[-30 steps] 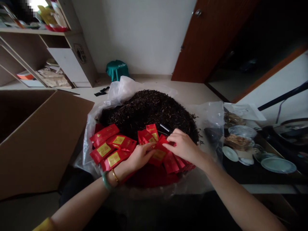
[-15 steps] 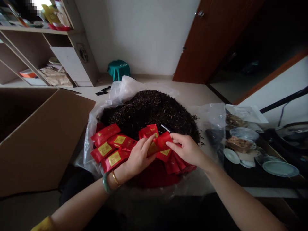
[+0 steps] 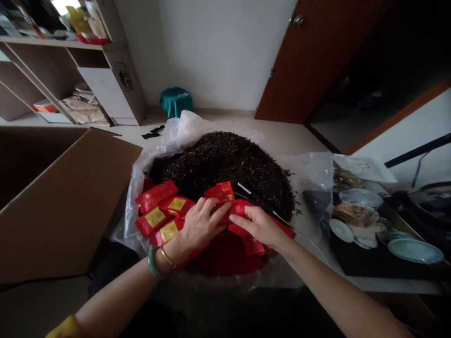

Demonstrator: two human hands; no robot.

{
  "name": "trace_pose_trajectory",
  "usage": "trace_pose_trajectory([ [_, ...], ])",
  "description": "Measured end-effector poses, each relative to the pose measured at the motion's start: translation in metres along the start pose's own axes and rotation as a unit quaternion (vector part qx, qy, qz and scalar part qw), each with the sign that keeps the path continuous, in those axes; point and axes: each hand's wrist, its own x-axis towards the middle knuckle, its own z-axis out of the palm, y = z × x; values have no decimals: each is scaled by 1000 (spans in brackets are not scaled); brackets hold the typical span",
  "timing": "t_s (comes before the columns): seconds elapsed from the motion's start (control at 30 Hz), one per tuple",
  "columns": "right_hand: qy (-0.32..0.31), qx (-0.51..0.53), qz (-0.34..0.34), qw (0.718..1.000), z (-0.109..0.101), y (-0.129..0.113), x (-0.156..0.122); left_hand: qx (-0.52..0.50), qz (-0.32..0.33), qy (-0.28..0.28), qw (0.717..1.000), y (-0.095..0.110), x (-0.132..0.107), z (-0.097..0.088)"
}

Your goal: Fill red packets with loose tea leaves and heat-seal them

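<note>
Left hand (image 3: 204,223) and right hand (image 3: 260,225) are both gripping a red packet (image 3: 238,209) near the dark leaf heap's (image 3: 229,152) six o'clock edge; a cardboard box (image 3: 81,202) is standing at nine; floor (image 3: 292,138) is stretching beyond the heap at one.

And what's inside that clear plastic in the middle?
What look like dark dried leaves toward the back, red packets nearer, and a slim black object. The left hand hides parts of some packets; whatever lies beneath the leaves is covered.
</note>
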Motion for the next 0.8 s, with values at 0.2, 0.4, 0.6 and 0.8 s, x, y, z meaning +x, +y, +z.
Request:
trace_pose_trajectory([
  [0.2, 36, 81, 13, 996, 3, 3, 0, 24, -43, 54, 997, 2, 2, -5],
  [0.4, -31, 99, 24, 994, 7, 2, -1, -3, 3, 17, 1000, 1, -3, -5],
  [0.6, -55, 189, 55, 979, 12, 4, 0, -4, 26, -6, 1000, 2, -1, 3],
  [0.8, -74, 261, 113, 956, 9, 9, -2, -28, 81, -5, 996, 4, -4, 3],
])
